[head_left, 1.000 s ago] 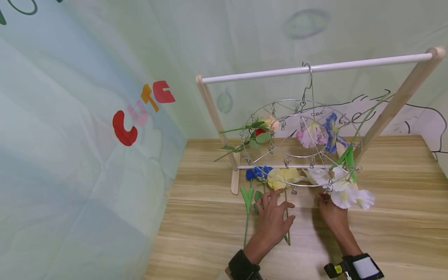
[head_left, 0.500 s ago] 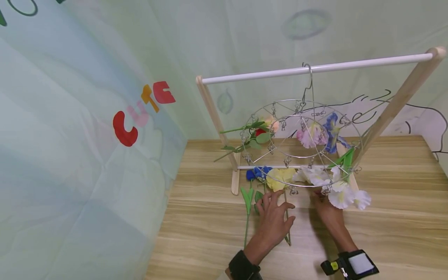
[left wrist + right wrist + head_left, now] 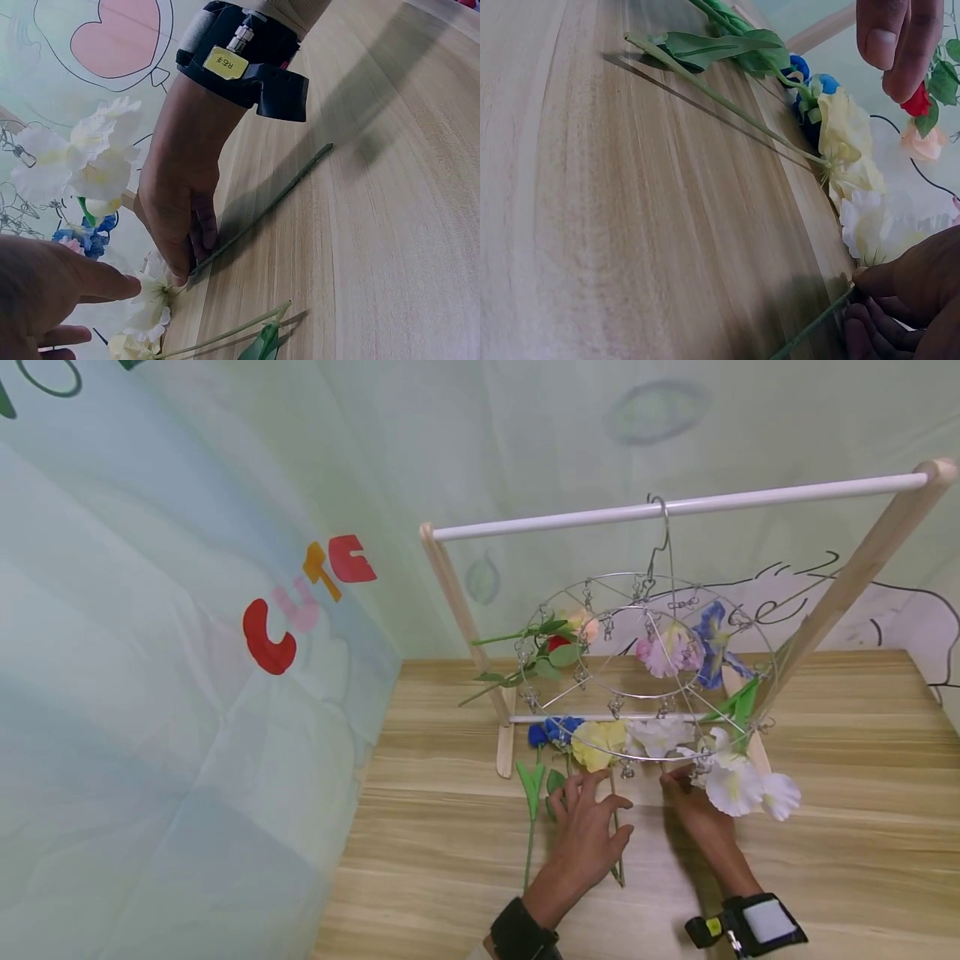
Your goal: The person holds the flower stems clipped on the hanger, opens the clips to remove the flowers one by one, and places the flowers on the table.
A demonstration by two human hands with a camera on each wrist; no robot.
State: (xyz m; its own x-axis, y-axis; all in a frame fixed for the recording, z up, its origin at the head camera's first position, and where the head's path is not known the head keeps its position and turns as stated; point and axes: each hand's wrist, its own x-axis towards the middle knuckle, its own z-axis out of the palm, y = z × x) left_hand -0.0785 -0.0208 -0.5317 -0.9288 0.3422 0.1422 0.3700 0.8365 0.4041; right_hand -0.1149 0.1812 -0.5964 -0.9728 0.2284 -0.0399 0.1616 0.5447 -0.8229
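Note:
My right hand [image 3: 701, 814] pinches the green stem [image 3: 262, 214] of a white artificial flower [image 3: 660, 737] just below its blossom, low over the wooden table. This blossom lies just right of a yellow flower [image 3: 600, 743]. Fingers spread, my left hand [image 3: 585, 835] is above the yellow flower's stem [image 3: 735, 109]; whether it touches the stem I cannot tell. Left of it lie two blue flowers [image 3: 562, 729], their green stems toward me. Another white flower [image 3: 735, 785] hangs from the round wire clip hanger [image 3: 652, 758], above and right of my right hand.
A wooden stand with a white rod [image 3: 555, 522] holds the clip hanger over the flowers. Pink [image 3: 663, 652], blue-violet [image 3: 712, 643], red [image 3: 557, 643] and peach flowers [image 3: 585, 625] are about the hanger's ring. A printed cloth [image 3: 187, 735] stands along the left and back.
My right hand has shifted slightly left, bringing the white flower closer to the yellow one. The hanging white flower has swayed a little. My left hand has stayed nearly still.

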